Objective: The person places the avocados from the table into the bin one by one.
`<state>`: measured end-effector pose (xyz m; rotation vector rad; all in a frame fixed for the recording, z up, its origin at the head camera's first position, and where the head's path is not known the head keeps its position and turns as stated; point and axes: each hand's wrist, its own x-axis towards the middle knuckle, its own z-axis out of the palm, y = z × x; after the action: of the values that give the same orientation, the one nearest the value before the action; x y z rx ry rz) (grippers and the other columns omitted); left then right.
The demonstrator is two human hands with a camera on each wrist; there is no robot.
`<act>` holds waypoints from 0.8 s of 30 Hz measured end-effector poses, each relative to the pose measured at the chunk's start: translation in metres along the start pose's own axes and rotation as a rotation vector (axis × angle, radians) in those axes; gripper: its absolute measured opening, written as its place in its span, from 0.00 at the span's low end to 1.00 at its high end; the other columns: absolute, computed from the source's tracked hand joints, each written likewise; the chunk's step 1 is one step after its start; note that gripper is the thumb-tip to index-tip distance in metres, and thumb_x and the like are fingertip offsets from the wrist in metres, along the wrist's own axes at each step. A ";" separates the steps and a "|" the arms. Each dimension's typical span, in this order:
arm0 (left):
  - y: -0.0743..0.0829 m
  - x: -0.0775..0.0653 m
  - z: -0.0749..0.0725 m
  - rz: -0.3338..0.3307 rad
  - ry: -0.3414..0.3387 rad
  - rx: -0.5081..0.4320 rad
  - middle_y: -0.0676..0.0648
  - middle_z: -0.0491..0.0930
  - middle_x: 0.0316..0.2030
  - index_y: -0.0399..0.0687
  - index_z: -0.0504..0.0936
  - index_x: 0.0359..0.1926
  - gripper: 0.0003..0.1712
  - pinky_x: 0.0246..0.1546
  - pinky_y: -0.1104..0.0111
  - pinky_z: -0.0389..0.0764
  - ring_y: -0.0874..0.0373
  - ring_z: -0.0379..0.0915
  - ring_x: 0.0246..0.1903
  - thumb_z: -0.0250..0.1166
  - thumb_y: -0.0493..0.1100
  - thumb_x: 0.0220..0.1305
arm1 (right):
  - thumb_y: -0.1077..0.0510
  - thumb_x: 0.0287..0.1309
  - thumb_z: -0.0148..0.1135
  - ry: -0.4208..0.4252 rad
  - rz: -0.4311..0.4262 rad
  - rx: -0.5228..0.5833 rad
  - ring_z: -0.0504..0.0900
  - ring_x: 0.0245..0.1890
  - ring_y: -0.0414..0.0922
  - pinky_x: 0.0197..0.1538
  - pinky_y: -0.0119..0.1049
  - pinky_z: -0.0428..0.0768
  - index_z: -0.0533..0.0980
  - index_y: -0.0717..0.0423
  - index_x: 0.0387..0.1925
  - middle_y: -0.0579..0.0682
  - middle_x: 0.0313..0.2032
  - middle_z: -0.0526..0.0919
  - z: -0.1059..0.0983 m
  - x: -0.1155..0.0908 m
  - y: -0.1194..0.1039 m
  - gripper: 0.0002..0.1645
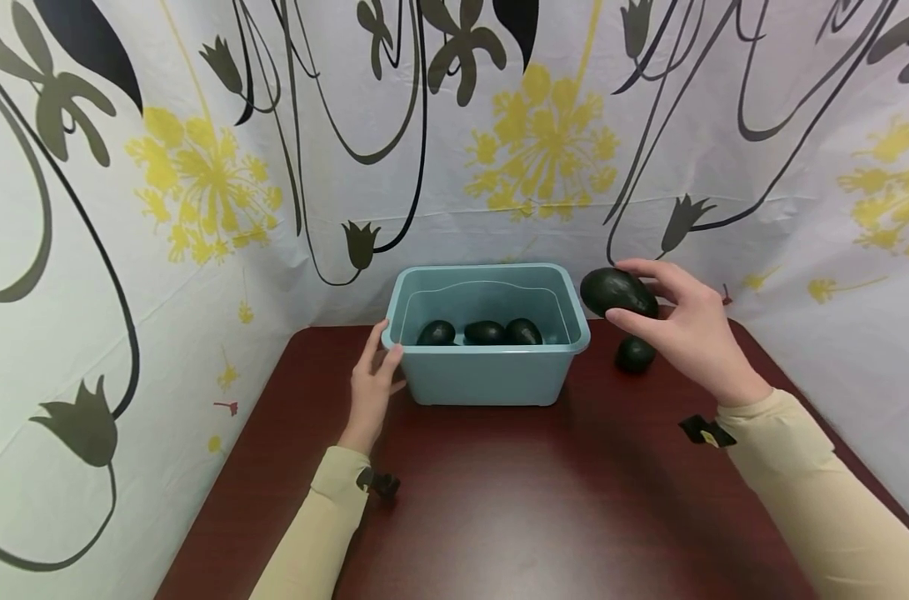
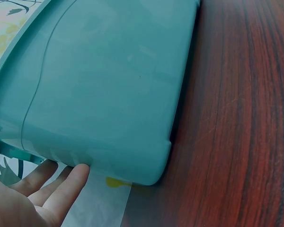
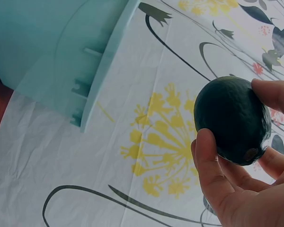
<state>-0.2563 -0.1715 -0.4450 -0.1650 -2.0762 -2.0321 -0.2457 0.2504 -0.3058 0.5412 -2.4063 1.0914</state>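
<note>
My right hand (image 1: 682, 321) holds a dark green avocado (image 1: 617, 292) between thumb and fingers, in the air just right of the blue plastic bin (image 1: 491, 375). In the right wrist view the held avocado (image 3: 232, 120) shows its stem end low, with fingertips around it. Several more avocados lie inside the bin, among them one at the left (image 1: 437, 333) and one at the right (image 1: 524, 332). My left hand (image 1: 370, 387) touches the bin's left front corner. In the left wrist view its fairly straight fingers (image 2: 68, 191) rest against the outer wall under the rim.
One further avocado (image 1: 635, 355) lies on the dark red wooden table (image 1: 499, 492), below the right hand. A white cloth (image 1: 439, 192) with printed flowers hangs behind the table and along both sides.
</note>
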 end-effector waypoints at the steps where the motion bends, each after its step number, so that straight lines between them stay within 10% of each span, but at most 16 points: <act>1: 0.000 0.000 0.000 0.000 -0.001 -0.001 0.38 0.65 0.70 0.65 0.61 0.77 0.37 0.53 0.39 0.75 0.47 0.68 0.64 0.63 0.57 0.71 | 0.52 0.54 0.77 -0.004 -0.003 0.006 0.78 0.54 0.41 0.47 0.20 0.76 0.74 0.34 0.66 0.42 0.60 0.75 0.001 0.002 -0.001 0.38; 24: -0.002 0.001 0.001 -0.018 0.015 0.007 0.41 0.65 0.70 0.68 0.61 0.76 0.36 0.53 0.41 0.76 0.47 0.68 0.64 0.62 0.56 0.71 | 0.47 0.55 0.76 -0.047 -0.071 0.058 0.80 0.52 0.42 0.45 0.29 0.78 0.74 0.30 0.64 0.37 0.58 0.76 0.022 0.039 -0.024 0.35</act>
<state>-0.2583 -0.1709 -0.4470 -0.1297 -2.0838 -2.0297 -0.2707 0.2127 -0.2836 0.6733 -2.3827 1.1327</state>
